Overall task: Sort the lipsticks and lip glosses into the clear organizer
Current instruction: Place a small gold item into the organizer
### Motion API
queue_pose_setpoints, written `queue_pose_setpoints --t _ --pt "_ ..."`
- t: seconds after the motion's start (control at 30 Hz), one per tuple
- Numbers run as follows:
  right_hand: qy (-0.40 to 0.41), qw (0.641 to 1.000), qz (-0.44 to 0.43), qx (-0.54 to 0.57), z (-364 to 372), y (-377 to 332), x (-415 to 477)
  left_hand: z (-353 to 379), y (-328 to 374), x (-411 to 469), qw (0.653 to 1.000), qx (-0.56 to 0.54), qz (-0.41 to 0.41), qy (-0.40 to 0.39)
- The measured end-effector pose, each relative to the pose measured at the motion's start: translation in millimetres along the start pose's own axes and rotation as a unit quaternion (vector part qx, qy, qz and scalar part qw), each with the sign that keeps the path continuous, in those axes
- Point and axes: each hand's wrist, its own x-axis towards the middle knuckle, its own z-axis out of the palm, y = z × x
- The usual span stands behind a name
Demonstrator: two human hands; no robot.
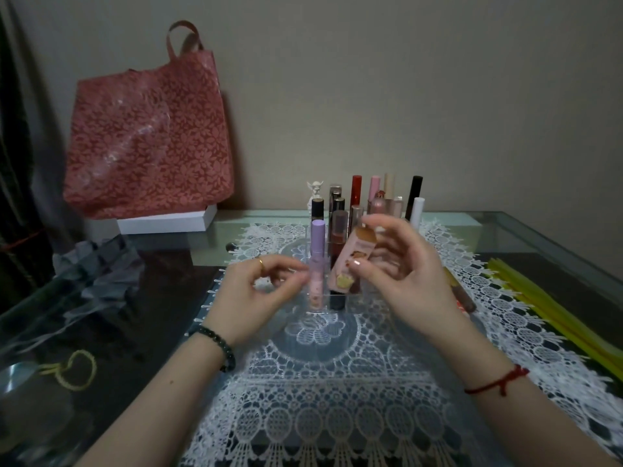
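Note:
A clear organizer (318, 306) stands on the lace mat, holding several upright lipsticks and glosses, among them a lilac-capped pink tube (317, 261) at its front left. My right hand (404, 274) grips a pink tube with a brown cap (350, 261), tilted above the organizer's front slots. My left hand (259, 291) hovers just left of the lilac-capped tube with fingers loosely curled and nothing in them. A brownish gloss (463, 294) lies on the mat to the right, partly hidden by my right hand.
A red floral tote bag (148, 129) leans on the wall atop a white box (165, 222) at back left. Yellow strips (556, 305) lie along the glass table's right side. Crumpled grey material (91, 264) and a yellow loop (76, 369) sit on the left.

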Motion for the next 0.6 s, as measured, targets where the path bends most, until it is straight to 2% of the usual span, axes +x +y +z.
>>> queue_pose_setpoints --t 0.07,0.13,0.23,0.4,0.6 --pt "0.045 0.999 -0.001 0.008 -6 1 4 -1 -2 2 0.999 0.022 0.001 0.048" --pt "0.075 0.997 -0.006 -0.010 -12 3 7 -2 -6 3 0.997 0.058 -0.021 0.055" --pt "0.081 0.996 -0.003 -0.037 -16 9 10 2 -12 2 0.992 0.117 -0.055 0.007" --pt "0.056 0.997 0.017 -0.057 -13 19 9 13 -18 -2 0.984 0.135 -0.091 -0.076" --pt "0.043 0.993 0.016 -0.107 -11 24 7 14 -21 -2 0.977 0.161 -0.090 -0.110"
